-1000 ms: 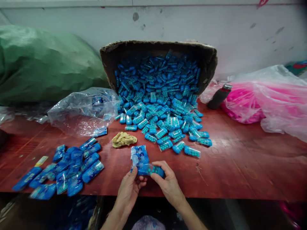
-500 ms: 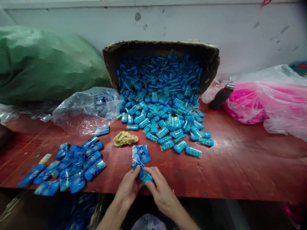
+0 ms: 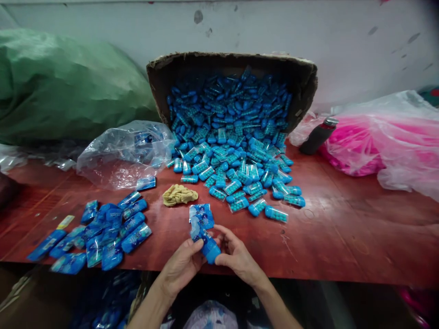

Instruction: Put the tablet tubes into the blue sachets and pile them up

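Blue packet (image 3: 211,251) is between the left hand (image 3: 182,266), which pinches its left side, and the right hand (image 3: 241,261), curved by its near end; whether this one grips, I cannot tell. Its long axis slants away leftward.

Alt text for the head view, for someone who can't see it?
The left hand holds a blue packet over a red table, the right hand close beside it. Beyond, blue containers of turquoise beads spill from an open box; more blue packets lie to the left, a dark bottle to the right.
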{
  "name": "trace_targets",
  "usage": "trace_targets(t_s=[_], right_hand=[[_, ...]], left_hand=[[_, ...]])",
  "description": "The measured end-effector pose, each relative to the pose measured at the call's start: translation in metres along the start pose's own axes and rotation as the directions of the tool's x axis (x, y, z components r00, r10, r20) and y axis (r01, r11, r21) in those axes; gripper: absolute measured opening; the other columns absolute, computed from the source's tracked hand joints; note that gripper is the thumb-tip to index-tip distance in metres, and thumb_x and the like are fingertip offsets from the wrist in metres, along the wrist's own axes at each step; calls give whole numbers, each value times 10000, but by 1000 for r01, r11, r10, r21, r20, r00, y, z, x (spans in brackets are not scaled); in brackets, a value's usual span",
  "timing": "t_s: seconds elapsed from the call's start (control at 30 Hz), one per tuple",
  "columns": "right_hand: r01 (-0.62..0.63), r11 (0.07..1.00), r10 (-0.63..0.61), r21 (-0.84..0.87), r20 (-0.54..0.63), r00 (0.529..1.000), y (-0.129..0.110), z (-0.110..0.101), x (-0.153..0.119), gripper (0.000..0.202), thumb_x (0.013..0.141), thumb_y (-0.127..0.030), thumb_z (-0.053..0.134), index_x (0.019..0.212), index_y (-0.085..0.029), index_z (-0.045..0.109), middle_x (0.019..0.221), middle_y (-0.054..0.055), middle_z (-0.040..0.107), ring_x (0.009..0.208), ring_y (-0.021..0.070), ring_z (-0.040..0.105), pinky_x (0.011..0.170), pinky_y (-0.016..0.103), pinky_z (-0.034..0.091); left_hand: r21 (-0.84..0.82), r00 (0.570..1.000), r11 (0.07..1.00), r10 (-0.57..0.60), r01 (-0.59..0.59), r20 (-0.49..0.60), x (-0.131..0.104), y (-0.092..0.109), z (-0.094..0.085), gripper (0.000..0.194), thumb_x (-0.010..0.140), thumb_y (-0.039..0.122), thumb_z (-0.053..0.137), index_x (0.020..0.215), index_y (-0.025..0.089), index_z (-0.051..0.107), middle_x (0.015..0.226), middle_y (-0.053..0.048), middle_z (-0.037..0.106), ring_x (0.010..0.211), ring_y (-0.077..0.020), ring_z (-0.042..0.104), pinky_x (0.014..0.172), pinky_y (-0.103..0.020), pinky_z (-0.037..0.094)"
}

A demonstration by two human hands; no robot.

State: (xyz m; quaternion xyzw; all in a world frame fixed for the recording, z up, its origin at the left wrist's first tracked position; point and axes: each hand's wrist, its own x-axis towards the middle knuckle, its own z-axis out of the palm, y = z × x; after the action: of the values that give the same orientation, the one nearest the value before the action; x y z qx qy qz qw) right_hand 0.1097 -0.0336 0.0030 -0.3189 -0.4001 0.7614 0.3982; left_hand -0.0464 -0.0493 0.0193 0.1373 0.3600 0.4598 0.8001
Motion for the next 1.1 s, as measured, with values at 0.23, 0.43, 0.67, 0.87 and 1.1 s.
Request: trace_targets(t_s=[0.23,0.43,0.67,0.87,1.1], right_hand=[[-23,996,29,-81,73,997,-8,-6,2,549,638,-92,650,1139,-294,555,894,-41,601,766,113,523,746,237,411],[-6,978,21,-209,70,997,-4,-6,0,495,673,-116,634,1137,-273,566,898,-33,621,766,130,541,744,247,422],[98,908,-101,-408,14,995,-10,1,-2,370,758,-157,568,1111,-266,594,913,-23,652,843,163,574,811,271,429],[134,900,-160,-414,-28,987,-3,3,-1,311,803,-213,534,1106,-245,597,954,3,642,927,173,564,870,286,405],[96,764,-167,-638,-52,985,-7,-3,8,296,797,-239,543,1088,-250,593,701,-28,532,633,122,489,635,240,414]], left_hand=[[19,1000,1000,-2,1,30,-1,-8,3,213,780,162,538,945,117,667,884,-82,699,855,-177,615,854,-302,415],[33,999,998,46,-45,-24,-1,-21,5,151,773,192,560,821,125,686,791,-56,701,746,-143,611,781,-270,438],[-1,989,996,88,-89,-116,-3,-30,18,169,773,230,568,861,140,680,808,-54,701,835,-173,612,847,-316,420],[-15,977,992,120,-124,-177,-1,-30,28,211,735,246,613,912,144,668,823,-60,704,873,-202,617,871,-350,424],[-29,856,956,248,-293,-454,-19,18,9,156,787,238,530,750,149,653,767,-35,709,830,-193,634,867,-349,450]])
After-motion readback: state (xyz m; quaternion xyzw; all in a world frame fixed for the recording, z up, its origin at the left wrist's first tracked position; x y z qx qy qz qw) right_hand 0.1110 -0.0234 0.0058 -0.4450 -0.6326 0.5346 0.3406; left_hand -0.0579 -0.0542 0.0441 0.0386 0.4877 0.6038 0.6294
